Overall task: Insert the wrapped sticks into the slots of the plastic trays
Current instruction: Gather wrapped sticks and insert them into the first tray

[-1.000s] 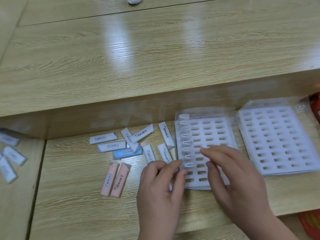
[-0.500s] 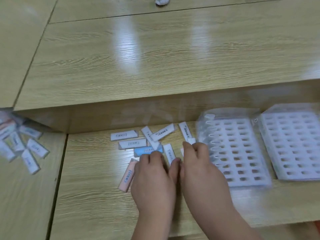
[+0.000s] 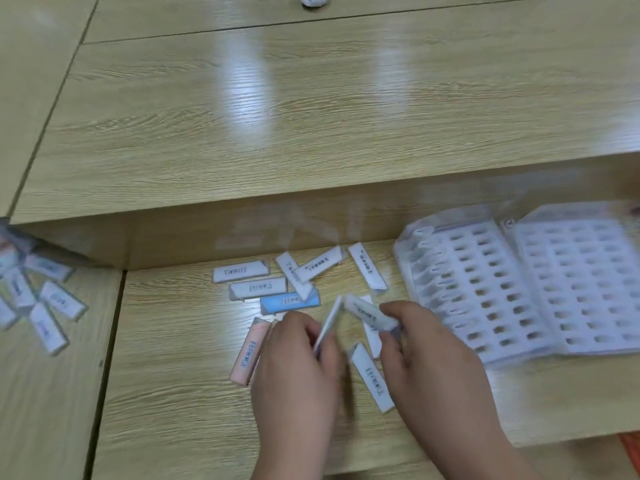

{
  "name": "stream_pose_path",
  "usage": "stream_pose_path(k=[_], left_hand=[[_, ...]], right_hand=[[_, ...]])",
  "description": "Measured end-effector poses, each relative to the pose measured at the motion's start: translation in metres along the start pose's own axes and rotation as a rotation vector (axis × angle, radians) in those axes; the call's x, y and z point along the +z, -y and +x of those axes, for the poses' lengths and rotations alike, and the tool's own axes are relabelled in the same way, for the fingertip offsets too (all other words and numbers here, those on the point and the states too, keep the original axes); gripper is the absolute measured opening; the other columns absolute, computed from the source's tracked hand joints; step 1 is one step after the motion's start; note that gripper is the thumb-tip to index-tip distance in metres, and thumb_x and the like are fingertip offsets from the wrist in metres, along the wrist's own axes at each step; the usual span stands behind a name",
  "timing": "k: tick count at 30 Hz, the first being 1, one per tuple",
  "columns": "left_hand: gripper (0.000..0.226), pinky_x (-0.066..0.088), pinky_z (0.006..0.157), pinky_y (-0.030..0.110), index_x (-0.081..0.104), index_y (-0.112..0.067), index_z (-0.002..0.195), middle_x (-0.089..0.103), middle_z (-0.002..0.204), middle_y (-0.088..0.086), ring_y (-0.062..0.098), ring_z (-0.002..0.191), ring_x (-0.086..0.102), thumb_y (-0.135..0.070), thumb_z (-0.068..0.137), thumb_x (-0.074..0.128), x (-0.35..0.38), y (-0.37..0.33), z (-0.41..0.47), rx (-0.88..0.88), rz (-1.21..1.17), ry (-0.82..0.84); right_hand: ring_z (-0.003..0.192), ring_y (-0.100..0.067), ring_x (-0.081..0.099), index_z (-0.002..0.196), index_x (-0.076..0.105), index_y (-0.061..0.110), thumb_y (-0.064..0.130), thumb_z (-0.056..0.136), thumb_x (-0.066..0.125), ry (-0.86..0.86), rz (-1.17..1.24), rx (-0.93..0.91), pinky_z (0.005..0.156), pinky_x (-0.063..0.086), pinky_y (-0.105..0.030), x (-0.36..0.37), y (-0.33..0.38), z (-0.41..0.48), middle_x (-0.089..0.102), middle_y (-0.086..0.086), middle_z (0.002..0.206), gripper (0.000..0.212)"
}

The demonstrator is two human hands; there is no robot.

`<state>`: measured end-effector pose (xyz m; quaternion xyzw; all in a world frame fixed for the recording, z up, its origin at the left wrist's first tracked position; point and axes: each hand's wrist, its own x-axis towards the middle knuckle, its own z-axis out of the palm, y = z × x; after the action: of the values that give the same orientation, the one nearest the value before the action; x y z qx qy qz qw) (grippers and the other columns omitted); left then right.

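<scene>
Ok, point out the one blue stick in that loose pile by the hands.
The blue stick lies flat just beyond the left hand, between the white sticks and the pink pair. Nothing else in that pile is blue.

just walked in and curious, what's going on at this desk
A person is loading wrapped sticks into plastic trays. The left hand pinches a thin white stick and the right hand holds a labelled white stick, both above the loose pile on the desk. Neither is at a tray yet. The near tray seems filled only along its left column; the far tray looks empty.
</scene>
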<state>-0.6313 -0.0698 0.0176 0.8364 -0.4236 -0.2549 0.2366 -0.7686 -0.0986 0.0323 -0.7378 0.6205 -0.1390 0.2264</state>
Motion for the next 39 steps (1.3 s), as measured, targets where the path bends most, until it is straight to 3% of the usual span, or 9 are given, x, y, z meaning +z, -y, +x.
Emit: stream_pose_path(k=[2, 5, 10, 12, 17, 21, 29, 34, 39], left_hand=[[0.015, 0.049, 0.062, 0.032, 0.055, -0.035, 0.080, 0.062, 0.078, -0.014, 0.003, 0.070, 0.059, -0.034, 0.089, 0.067, -0.010, 0.002, -0.003, 0.028, -0.165, -0.004], [0.012, 0.050, 0.064, 0.032, 0.061, -0.042, 0.088, 0.068, 0.083, -0.009, 0.007, 0.068, 0.063, -0.033, 0.087, 0.068, -0.023, -0.006, -0.012, 0.088, -0.327, 0.023], [0.037, 0.051, 0.068, 0.015, 0.063, -0.048, 0.102, 0.067, 0.095, -0.020, 0.006, 0.081, 0.068, -0.021, 0.082, 0.078, -0.016, -0.033, -0.029, 0.276, -0.344, 0.003], [0.036, 0.050, 0.069, 0.012, 0.061, -0.048, 0.104, 0.067, 0.097, -0.024, 0.002, 0.083, 0.068, -0.026, 0.082, 0.079, -0.006, -0.043, -0.035, 0.330, -0.348, -0.005], [0.024, 0.049, 0.069, 0.010, 0.064, -0.041, 0.099, 0.067, 0.094, -0.024, -0.003, 0.080, 0.067, -0.026, 0.084, 0.076, 0.014, -0.058, -0.044, 0.462, -0.302, -0.036], [0.015, 0.050, 0.070, 0.011, 0.073, -0.031, 0.096, 0.065, 0.094, -0.020, -0.005, 0.079, 0.064, -0.033, 0.086, 0.063, 0.026, -0.063, -0.048, 0.576, -0.255, -0.046], [0.019, 0.047, 0.069, 0.012, 0.078, -0.018, 0.101, 0.066, 0.093, -0.008, 0.002, 0.075, 0.061, -0.024, 0.089, 0.064, 0.046, -0.065, -0.056, 0.710, -0.082, -0.142], [0.022, 0.054, 0.066, 0.024, 0.078, -0.009, 0.103, 0.071, 0.092, 0.002, 0.015, 0.078, 0.066, -0.019, 0.090, 0.064, 0.059, -0.067, -0.056, 0.812, 0.084, -0.243], [0.019, 0.041, 0.084, 0.006, 0.060, -0.023, 0.107, 0.070, 0.090, -0.006, 0.003, 0.080, 0.060, -0.024, 0.089, 0.066, 0.065, -0.064, -0.056, 0.752, -0.077, -0.250]], right_hand=[[0.069, 0.008, 0.054, 0.114, 0.061, 0.038, 0.029, 0.091, 0.062, -0.095, 0.090, -0.052, 0.056, 0.043, -0.012, -0.008, -0.010, -0.010, 0.055, 0.026, 0.087, 0.025], [0.071, -0.001, 0.060, 0.105, 0.071, 0.034, 0.017, 0.084, 0.064, -0.301, 0.328, -0.085, 0.057, 0.045, -0.012, -0.030, -0.028, -0.024, 0.062, 0.017, 0.094, 0.028], [0.079, -0.003, 0.064, 0.110, 0.062, 0.051, 0.028, 0.088, 0.065, -0.415, 0.411, -0.043, 0.067, 0.046, -0.004, -0.068, -0.063, -0.029, 0.063, 0.021, 0.096, 0.032], [0.078, 0.002, 0.066, 0.107, 0.056, 0.057, 0.030, 0.089, 0.072, -0.388, 0.435, 0.002, 0.065, 0.044, -0.002, -0.072, -0.079, -0.024, 0.063, 0.024, 0.101, 0.036], [0.085, 0.003, 0.064, 0.104, 0.061, 0.038, 0.025, 0.088, 0.064, -0.284, 0.257, -0.150, 0.071, 0.051, -0.015, -0.073, -0.103, -0.010, 0.063, 0.024, 0.102, 0.021], [0.094, 0.005, 0.062, 0.106, 0.060, 0.037, 0.030, 0.091, 0.057, -0.230, 0.346, -0.226, 0.075, 0.051, -0.012, -0.067, -0.107, -0.004, 0.061, 0.024, 0.109, 0.017], [0.097, -0.005, 0.067, 0.106, 0.068, 0.028, 0.013, 0.088, 0.067, -0.172, 0.468, -0.335, 0.074, 0.056, -0.028, -0.061, -0.118, 0.004, 0.065, 0.020, 0.103, 0.024], [0.097, -0.012, 0.067, 0.110, 0.070, 0.018, 0.008, 0.093, 0.064, -0.103, 0.414, -0.524, 0.070, 0.056, -0.034, -0.058, -0.126, 0.011, 0.067, 0.007, 0.104, 0.021], [0.093, -0.013, 0.068, 0.113, 0.069, 0.019, 0.007, 0.092, 0.066, -0.165, 0.316, -0.572, 0.066, 0.055, -0.034, -0.045, -0.127, 0.011, 0.068, 0.004, 0.105, 0.024]])
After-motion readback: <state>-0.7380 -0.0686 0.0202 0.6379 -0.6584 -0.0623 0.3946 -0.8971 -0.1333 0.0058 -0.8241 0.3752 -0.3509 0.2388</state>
